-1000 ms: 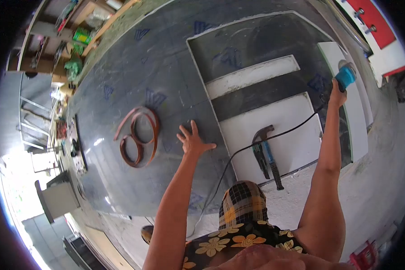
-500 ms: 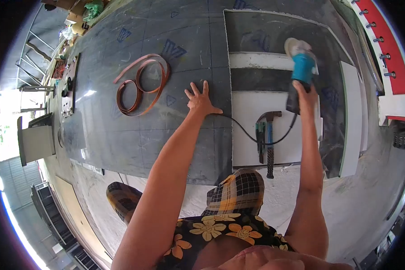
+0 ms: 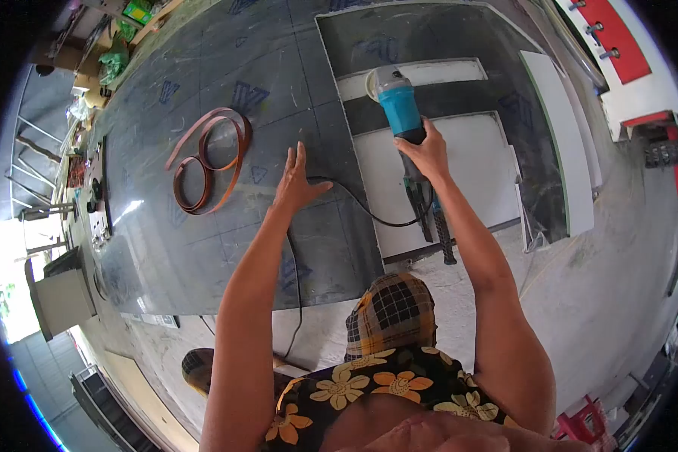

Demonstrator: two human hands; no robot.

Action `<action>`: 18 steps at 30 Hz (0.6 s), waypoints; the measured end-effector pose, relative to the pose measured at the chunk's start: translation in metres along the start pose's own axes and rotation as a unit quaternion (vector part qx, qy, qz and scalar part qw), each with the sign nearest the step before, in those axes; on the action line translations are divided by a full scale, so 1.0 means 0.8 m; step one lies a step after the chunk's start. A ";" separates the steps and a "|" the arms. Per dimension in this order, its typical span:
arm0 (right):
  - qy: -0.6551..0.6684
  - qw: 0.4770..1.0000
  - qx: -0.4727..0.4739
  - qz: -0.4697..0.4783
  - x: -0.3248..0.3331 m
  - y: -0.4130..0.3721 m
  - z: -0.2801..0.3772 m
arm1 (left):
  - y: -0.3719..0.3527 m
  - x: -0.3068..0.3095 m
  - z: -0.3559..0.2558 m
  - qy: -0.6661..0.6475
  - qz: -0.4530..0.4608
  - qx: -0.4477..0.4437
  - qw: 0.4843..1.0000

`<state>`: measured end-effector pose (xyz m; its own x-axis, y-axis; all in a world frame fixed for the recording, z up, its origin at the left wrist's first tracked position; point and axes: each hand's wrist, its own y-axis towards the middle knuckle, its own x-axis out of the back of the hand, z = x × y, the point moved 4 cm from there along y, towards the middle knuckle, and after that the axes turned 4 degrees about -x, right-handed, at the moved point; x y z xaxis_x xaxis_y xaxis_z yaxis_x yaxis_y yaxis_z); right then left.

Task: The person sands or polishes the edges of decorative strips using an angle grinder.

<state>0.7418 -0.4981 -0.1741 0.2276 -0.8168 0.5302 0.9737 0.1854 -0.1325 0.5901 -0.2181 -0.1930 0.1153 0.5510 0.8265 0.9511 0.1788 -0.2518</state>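
The right hand (image 3: 427,154) is wrapped around the blue and black power grinder (image 3: 401,113), just past the right edge of the big, shiny, dark grey sheet (image 3: 294,124). The left hand (image 3: 294,184) has its fingers spread over the sheet near that edge, and I can't tell if it touches. The thin black cord (image 3: 388,224) loops between them, so a pull could snag it, or a spinning disc dipping low could cut it.
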 end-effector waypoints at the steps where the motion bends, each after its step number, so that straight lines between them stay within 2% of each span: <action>1: -0.005 1.000 -0.005 0.002 0.007 -0.002 -0.005 | -0.014 0.003 -0.003 -0.007 -0.009 -0.008 1.000; 2: -0.009 0.999 0.007 -0.032 0.011 0.000 -0.022 | -0.027 0.006 -0.006 -0.011 -0.024 -0.022 0.999; 5: -0.015 0.998 -0.022 -0.053 0.053 -0.005 -0.022 | -0.071 0.008 -0.005 -0.029 -0.064 -0.056 0.996; 6: -0.033 0.995 0.003 -0.097 0.056 0.014 -0.061 | -0.086 0.009 -0.004 -0.035 -0.074 -0.066 0.994; 7: -0.017 0.994 -0.020 -0.107 0.079 -0.002 -0.036 | -0.101 0.010 -0.002 -0.041 -0.085 -0.077 0.993; 15: -0.123 0.961 -0.035 -0.244 0.165 0.032 -0.122 | -0.198 -0.008 0.040 -0.052 -0.110 -0.063 0.991; 16: -0.080 0.969 -0.045 -0.228 0.171 0.027 -0.126 | -0.207 -0.011 0.044 -0.051 -0.108 -0.053 0.992; 18: -0.102 0.962 -0.049 -0.249 0.177 0.017 -0.132 | -0.224 -0.018 0.048 -0.053 -0.102 -0.041 0.993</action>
<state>0.7864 -0.6687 -0.1891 -0.2600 -0.6652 0.7000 0.9590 -0.2625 0.1067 0.4069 -0.2269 -0.1789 -0.1078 0.5932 0.7978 0.9724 0.2298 -0.0395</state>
